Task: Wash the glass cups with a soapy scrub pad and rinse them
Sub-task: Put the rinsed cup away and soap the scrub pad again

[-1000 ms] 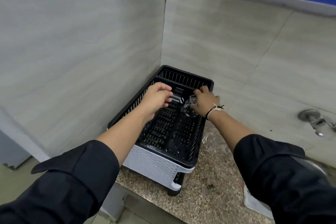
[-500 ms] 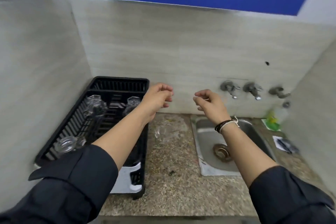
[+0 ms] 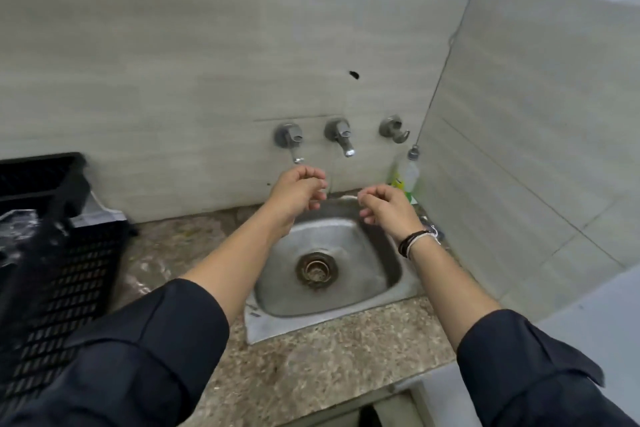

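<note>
Glass cups (image 3: pixel 17 224) in rack, far from fingers (image 3: pixel 313 180).

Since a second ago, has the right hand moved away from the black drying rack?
Yes. The right hand has left the black drying rack and now hovers empty over the sink, below the taps, rightward along the counter.

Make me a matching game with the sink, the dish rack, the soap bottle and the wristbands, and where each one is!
Things:
1. sink
2. dish rack
3. soap bottle
4. wristbands

Places:
A. in the corner, behind the right hand
B. at the left edge of the counter
C. on the right wrist
D. under both hands, below the taps

Pairs: 1-D, 2-B, 3-A, 4-C
</note>
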`<state>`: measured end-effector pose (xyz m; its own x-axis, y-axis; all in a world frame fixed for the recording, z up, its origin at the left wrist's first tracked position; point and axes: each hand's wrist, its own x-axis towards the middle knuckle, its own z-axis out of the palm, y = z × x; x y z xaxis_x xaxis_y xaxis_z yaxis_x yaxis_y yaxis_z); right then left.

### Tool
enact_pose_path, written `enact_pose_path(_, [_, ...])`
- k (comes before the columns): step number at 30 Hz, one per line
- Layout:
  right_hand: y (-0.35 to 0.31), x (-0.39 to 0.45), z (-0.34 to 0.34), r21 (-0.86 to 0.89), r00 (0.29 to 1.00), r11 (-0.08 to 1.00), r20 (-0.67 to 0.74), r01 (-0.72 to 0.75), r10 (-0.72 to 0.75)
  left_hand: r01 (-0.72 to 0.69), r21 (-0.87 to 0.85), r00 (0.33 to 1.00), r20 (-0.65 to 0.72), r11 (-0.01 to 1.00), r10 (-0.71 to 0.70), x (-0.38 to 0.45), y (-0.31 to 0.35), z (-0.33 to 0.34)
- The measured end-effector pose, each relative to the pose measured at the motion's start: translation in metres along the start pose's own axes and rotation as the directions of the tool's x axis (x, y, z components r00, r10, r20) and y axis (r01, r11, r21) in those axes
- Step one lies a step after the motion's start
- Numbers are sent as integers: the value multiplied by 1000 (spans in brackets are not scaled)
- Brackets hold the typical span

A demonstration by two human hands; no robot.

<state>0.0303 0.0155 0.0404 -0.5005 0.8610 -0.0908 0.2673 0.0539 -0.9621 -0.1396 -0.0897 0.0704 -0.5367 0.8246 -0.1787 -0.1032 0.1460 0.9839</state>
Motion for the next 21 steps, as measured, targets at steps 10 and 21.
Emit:
enact_pose_path(10, [213,170,-142,-494,959,828,-50,-266,278,203,-34,976,-73,979,-205,111,-70,130])
enact_pose_path(21, [179,175,-143,-830,976,526,-90,-184,200,264,11,958,-117,964,-261,141,-103,146])
